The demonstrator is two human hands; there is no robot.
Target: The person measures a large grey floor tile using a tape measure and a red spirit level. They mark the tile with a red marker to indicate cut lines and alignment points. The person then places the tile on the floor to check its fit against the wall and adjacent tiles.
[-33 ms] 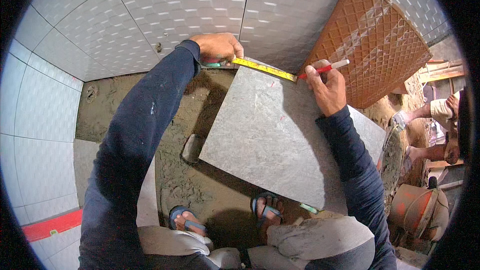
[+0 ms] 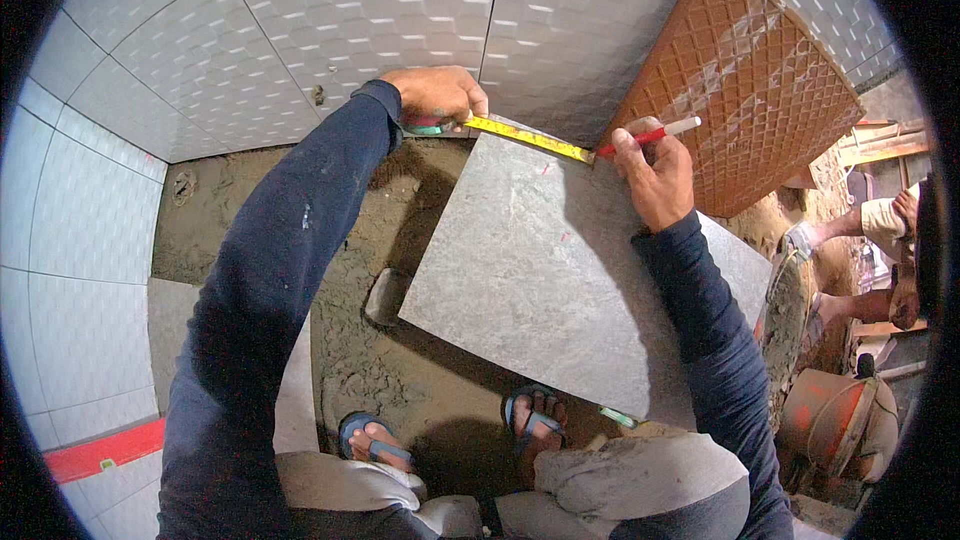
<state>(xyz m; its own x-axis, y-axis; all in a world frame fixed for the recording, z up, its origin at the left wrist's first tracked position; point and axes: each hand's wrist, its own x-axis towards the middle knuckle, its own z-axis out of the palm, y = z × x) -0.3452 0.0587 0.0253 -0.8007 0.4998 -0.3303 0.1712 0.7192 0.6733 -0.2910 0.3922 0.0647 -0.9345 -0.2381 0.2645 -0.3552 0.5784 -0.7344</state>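
A large grey floor tile (image 2: 530,250) lies in front of me, tilted to the wall's line, with small red marks on its face. Along its far edge runs the yellow blade of a tape measure (image 2: 530,137). My left hand (image 2: 435,95) is closed round the tape measure's case at the tile's far left corner; a bit of green case shows beneath the fingers. In my right hand (image 2: 656,175) I grip a red marker (image 2: 660,135) with a white end. Its tip points left and meets the blade's end at the tile's edge.
A brown, grid-backed tile (image 2: 735,90) leans on the white textured wall (image 2: 385,20) at the right. Wet mortar (image 2: 370,380) covers ground near my sandalled feet. A grey stone-like lump (image 2: 385,297) sits beside the tile. Another person's legs (image 2: 845,230) and an orange-grey drum-shaped object (image 2: 835,425) are far right.
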